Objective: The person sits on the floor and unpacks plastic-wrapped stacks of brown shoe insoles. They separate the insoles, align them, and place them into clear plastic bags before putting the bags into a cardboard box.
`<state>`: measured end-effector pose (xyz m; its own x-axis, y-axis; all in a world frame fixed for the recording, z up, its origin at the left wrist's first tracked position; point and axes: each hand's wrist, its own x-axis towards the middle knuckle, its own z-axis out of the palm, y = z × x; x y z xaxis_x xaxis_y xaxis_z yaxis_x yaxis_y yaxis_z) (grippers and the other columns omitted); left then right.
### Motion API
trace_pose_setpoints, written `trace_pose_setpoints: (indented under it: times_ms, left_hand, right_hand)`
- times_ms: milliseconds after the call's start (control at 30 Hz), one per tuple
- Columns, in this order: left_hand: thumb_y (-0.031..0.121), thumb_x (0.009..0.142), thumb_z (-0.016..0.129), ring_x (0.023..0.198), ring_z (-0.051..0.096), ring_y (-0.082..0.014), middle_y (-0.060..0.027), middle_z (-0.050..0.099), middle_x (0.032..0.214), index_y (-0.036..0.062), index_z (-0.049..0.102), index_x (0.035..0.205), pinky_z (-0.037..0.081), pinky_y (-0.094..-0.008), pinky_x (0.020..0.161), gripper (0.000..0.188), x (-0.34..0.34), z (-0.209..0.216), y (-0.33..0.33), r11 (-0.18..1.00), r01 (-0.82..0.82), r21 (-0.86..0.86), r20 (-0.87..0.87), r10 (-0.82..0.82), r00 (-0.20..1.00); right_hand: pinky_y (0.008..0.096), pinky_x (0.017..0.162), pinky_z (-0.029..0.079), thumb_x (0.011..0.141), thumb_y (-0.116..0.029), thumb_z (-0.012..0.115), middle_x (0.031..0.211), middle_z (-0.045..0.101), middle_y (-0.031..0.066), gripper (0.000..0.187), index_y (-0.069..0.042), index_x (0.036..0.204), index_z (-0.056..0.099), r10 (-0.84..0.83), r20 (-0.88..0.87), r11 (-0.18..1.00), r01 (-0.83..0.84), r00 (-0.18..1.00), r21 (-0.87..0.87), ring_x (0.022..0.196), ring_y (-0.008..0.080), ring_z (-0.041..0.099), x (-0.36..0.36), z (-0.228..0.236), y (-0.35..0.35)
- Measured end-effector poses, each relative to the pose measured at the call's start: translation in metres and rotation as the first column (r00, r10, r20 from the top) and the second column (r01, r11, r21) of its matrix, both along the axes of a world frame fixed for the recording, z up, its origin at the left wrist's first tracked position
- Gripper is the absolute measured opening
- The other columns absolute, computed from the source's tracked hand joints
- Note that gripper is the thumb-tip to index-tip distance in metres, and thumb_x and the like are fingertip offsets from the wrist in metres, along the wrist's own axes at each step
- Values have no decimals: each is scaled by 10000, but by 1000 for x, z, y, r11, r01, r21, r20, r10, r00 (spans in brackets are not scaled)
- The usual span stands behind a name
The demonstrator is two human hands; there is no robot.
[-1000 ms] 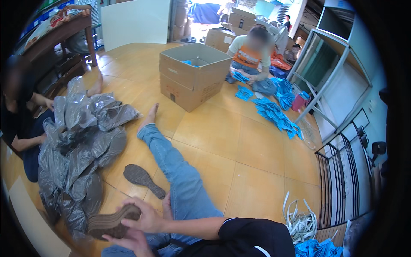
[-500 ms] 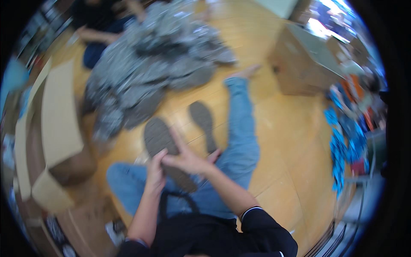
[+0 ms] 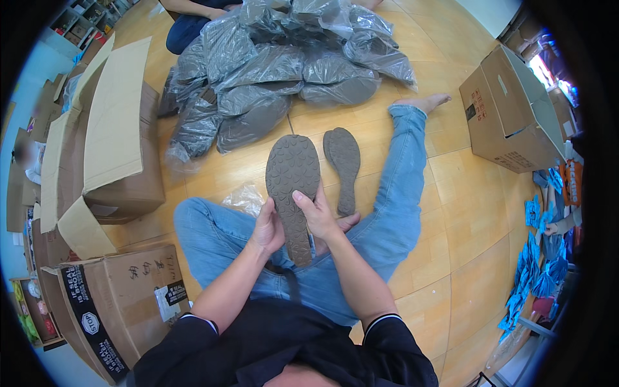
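A dark grey-brown shoe sole (image 3: 292, 164), its patterned tread facing up, is held above my lap between both hands. My left hand (image 3: 267, 229) grips its left edge near the narrow part. From the other edge my right hand (image 3: 317, 210) holds it, thumb lying on the tread and fingers mostly hidden underneath. One or more similar soles (image 3: 343, 158) lie on the wooden floor just right of the held one. A crumpled clear plastic bag (image 3: 245, 198) rests by my left knee. Beyond, a large heap of soles in clear bags (image 3: 258, 71) covers the floor.
Open cardboard boxes stand at the left (image 3: 126, 142) and far right (image 3: 500, 109); another box (image 3: 138, 284) sits beside my left elbow. Blue strips (image 3: 525, 271) hang at the right, near another person's hand (image 3: 551, 229). Behind the heap sits a person (image 3: 193, 9).
The sole has turned from slanted to nearly upright in the view. My left hand has shifted to its left edge, my right to its right edge. The view has swung leftward and steadied.
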<state>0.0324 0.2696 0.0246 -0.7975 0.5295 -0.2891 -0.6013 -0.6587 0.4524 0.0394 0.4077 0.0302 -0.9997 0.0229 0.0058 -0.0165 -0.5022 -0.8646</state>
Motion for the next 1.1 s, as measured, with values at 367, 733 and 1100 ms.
trace_pose_setpoints:
  times_ms: [367, 733, 1100]
  left_hand:
    - [390, 880, 642, 1127, 587, -221, -146, 527, 1333, 20, 407, 1382, 526, -361, 913, 666, -7, 22, -32, 999, -14, -38, -48, 13, 999]
    - [239, 916, 621, 1144, 567, -217, -88, 584, 1238, 49, 462, 1321, 454, -379, 999, 475, -3, 20, -23, 920, -171, -353, -165, 119, 979]
    - [220, 917, 642, 1140, 573, -213, -90, 596, 1227, 58, 474, 1302, 475, -379, 970, 451, -4, 14, -29, 921, -208, -330, -123, 177, 977]
  right_hand:
    - [310, 1039, 370, 943, -119, 565, 1329, 516, 135, 525, -1, 1412, 361, -260, 177, 950, 284, 949, -130, 1224, 191, 481, -9, 3, 21]
    - [272, 922, 440, 933, -158, 631, 1152, 607, 82, 325, 8, 1203, 562, -80, 34, 944, 65, 996, 324, 1064, 131, 547, -1, -20, -2]
    - [343, 1103, 297, 926, -124, 589, 1491, 286, 218, 756, -7, 1506, 118, -257, 49, 909, 225, 965, 350, 1352, 258, 341, -9, -19, 15]
